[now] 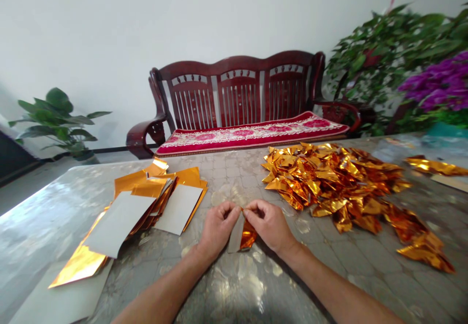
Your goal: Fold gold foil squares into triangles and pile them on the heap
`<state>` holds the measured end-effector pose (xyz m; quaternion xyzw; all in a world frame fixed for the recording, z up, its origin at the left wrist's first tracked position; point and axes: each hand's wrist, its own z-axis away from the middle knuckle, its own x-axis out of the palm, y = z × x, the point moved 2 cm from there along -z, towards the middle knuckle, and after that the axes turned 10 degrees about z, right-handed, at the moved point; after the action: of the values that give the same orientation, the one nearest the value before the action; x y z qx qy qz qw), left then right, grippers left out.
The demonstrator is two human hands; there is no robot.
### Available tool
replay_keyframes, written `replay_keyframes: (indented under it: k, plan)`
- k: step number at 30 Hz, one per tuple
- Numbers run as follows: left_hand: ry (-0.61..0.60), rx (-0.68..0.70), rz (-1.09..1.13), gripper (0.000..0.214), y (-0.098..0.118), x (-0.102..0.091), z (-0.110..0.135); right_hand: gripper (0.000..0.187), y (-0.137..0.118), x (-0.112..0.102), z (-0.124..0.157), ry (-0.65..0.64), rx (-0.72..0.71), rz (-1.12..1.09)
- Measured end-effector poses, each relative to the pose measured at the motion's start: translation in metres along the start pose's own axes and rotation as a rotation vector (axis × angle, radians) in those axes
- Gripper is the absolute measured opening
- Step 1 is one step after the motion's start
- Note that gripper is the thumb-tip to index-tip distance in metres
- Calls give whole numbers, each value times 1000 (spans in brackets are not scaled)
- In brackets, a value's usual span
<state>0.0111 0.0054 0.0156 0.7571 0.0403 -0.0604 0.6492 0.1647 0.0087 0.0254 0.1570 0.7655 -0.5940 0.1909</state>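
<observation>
My left hand (pixel 216 225) and my right hand (pixel 269 224) meet at the middle of the table, both pinching one small gold foil sheet (pixel 244 236) that is partly folded, its grey back showing. Left of my hands lies a loose stack of flat gold foil sheets (pixel 146 202), some turned grey side up. To the right spreads a large heap of folded gold foil pieces (pixel 340 178).
The table (pixel 234 285) has a glossy patterned cover. More foil pieces (pixel 435 165) lie at the far right edge. Behind the table stand a dark red wooden bench (pixel 241 104) with a red cushion, a green plant (pixel 58 119) at left, and plants with purple flowers (pixel 438 85) at right.
</observation>
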Motion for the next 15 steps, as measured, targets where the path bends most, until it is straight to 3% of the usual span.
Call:
replay_keyframes:
  k: [15]
  plan:
    - [-22, 54, 20, 17, -2, -2, -5, 20, 4, 2, -1, -32, -20, 3]
